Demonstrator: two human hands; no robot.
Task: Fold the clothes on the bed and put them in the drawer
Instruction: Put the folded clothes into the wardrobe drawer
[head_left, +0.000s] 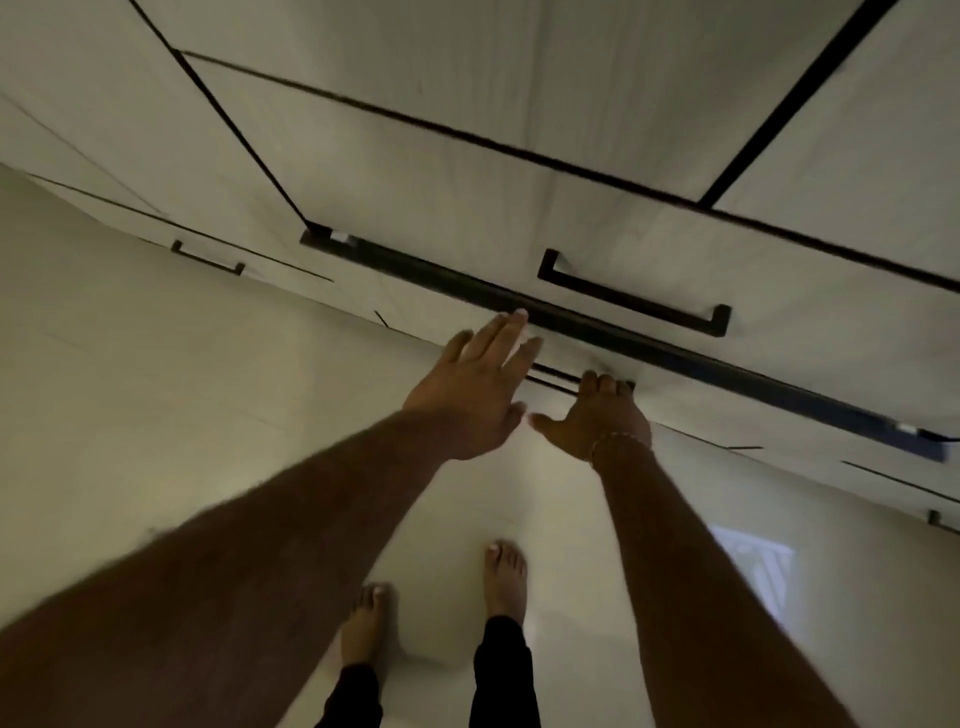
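Note:
I stand in front of a white wardrobe with black-handled drawers. An upper drawer (467, 249) carries a long black handle (634, 299). A dark band (727, 374) runs along its bottom edge. Beneath it is a lower drawer front (691, 410). My right hand (597, 421), a bracelet at its wrist, curls its fingers over the lower drawer's black handle (553, 376). My left hand (478, 384) is flat with straight fingers, its fingertips at the dark band. No clothes are in view.
Another drawer handle (208, 258) sits at the left and one (940, 519) at the right edge. My bare feet (504, 571) stand on the pale floor (156, 415) close to the wardrobe. Tall doors (467, 78) rise above the drawers.

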